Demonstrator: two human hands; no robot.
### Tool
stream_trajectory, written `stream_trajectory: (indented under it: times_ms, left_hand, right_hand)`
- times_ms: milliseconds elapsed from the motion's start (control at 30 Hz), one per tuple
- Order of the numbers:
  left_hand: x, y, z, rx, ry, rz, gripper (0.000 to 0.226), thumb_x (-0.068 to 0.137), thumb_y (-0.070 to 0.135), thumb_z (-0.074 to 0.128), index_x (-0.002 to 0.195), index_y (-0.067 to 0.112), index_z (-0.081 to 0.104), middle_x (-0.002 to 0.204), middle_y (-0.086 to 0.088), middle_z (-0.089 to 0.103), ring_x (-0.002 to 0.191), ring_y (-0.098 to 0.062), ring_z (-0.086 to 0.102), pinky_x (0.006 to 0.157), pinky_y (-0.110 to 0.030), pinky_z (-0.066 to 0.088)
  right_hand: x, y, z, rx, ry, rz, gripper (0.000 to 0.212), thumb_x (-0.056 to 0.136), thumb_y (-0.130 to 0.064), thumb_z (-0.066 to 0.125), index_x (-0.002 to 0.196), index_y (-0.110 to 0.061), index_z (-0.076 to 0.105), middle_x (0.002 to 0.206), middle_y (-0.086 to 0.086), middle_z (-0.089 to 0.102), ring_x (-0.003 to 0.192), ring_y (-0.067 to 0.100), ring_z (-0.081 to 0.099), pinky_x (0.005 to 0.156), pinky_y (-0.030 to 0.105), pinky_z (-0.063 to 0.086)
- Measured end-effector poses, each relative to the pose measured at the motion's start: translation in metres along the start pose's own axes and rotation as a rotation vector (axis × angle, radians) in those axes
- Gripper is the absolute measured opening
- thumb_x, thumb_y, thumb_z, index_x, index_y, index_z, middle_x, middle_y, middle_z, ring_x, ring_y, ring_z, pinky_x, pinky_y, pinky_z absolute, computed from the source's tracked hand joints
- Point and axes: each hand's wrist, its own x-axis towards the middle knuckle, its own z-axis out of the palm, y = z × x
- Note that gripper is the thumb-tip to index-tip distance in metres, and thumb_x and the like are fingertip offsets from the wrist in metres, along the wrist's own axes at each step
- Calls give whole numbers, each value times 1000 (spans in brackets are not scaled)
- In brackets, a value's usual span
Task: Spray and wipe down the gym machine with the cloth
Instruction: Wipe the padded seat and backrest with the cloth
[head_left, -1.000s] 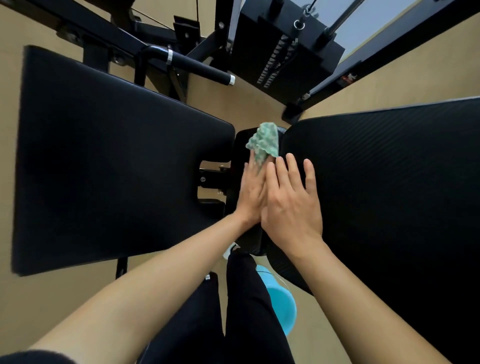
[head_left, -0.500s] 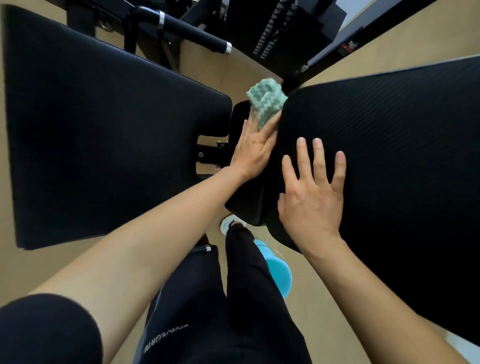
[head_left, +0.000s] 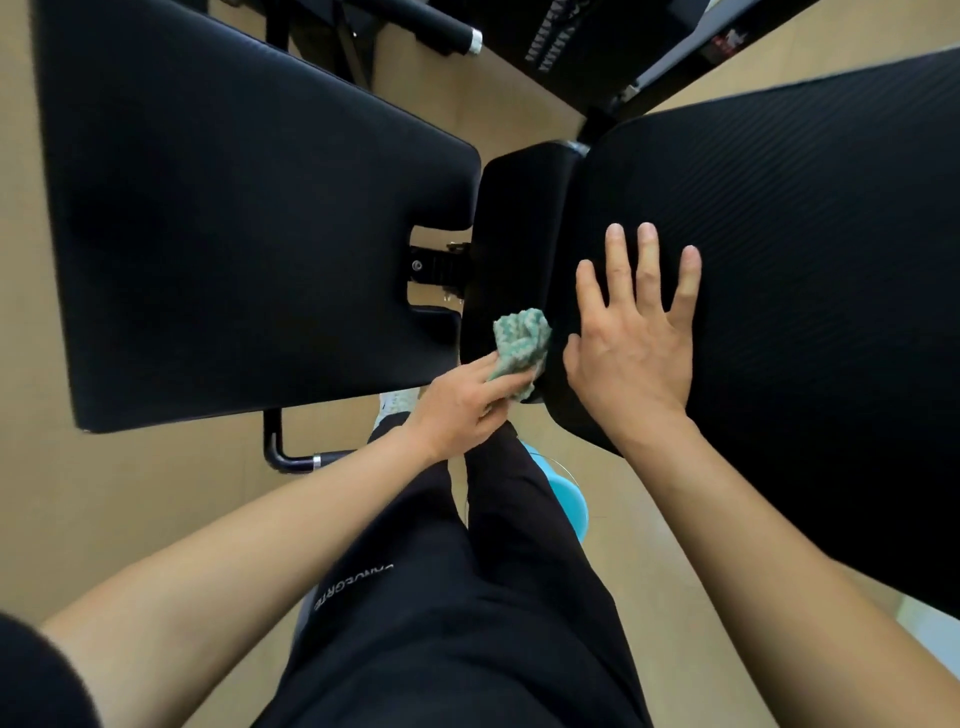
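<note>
Cloth (head_left: 521, 347), one, in left hand (head_left: 465, 402); right hand (head_left: 636, 343) flat on pad (head_left: 805, 260).

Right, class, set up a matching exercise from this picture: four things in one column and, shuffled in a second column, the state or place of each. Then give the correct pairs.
Things
1. cloth
2. right hand
3. left hand
4. blue bucket

States
A. flat, fingers spread on the ribbed pad
B. on the floor beside the legs
C. bunched, pressed to the narrow middle pad
D. gripping the cloth

Pairs: 1-C, 2-A, 3-D, 4-B
</note>
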Motion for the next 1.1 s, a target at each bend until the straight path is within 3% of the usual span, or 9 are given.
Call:
stream_trajectory:
  times_ms: [167,367,500,633,733,833,933,1000,1100]
  left_hand:
    - [-2,9,-33,-51,140,-128,30,96,29,59,103,11,82,107,-4,78,104,-22,69,86,-41,58]
    - [11,11,-64,-136,416,-130,31,95,18,57,86,5,83,99,-11,77,101,-30,70,87,-39,56]
    - [5,15,-76,-232,483,-169,33,95,19,55,85,4,83,100,-7,73,100,-27,68,83,-39,56]
    - [0,17,-90,-348,466,-230,34,97,22,50,97,3,78,113,-9,66,108,-19,65,89,-36,55]
    - [1,20,-94,-514,429,-348,34,98,29,48,121,15,68,125,-9,63,114,-27,64,96,-46,55]
    - [10,23,-101,-820,362,-703,46,96,47,51,140,37,46,143,2,53,118,-34,64,102,-49,55]
    - [17,13,-109,-1003,76,-851,53,99,48,55,145,24,52,136,-1,66,110,-27,70,97,-42,55]
    - [19,6,-111,-1036,-150,-780,41,106,37,55,141,16,59,130,-7,72,114,-27,71,98,-42,56]
    - [16,0,-111,-1009,-208,-737,36,100,23,64,130,3,66,122,-14,74,108,-27,74,87,-33,59]
  right_hand:
    - [5,-16,4,301,50,-127,43,94,-33,63,134,-16,61,148,9,56,149,33,35,124,56,6]
    - [31,-63,4,949,-294,23,74,101,-27,60,162,-23,19,139,1,60,124,21,56,112,40,30]
    - [34,-65,3,1501,-427,144,40,97,-16,69,136,-18,60,117,-2,72,106,10,68,96,35,56]
    - [26,-62,8,1804,-537,313,21,99,-13,60,116,-7,72,112,10,75,103,13,67,97,37,53]
    - [20,-61,7,2156,-613,491,24,95,-8,50,106,-5,71,109,8,70,107,23,62,105,46,49]
    - [16,-56,7,2333,-607,486,26,95,-9,47,107,-8,71,107,10,71,105,26,63,100,44,50]
    - [13,-57,9,2289,-608,349,32,90,-10,57,117,4,64,114,19,69,102,29,67,90,44,56]
    - [10,-57,9,2233,-582,357,10,87,-5,61,94,1,59,106,20,65,97,32,68,80,43,57]
    - [5,-55,14,2026,-398,368,29,94,1,64,75,-17,49,95,14,64,92,29,70,74,43,58]
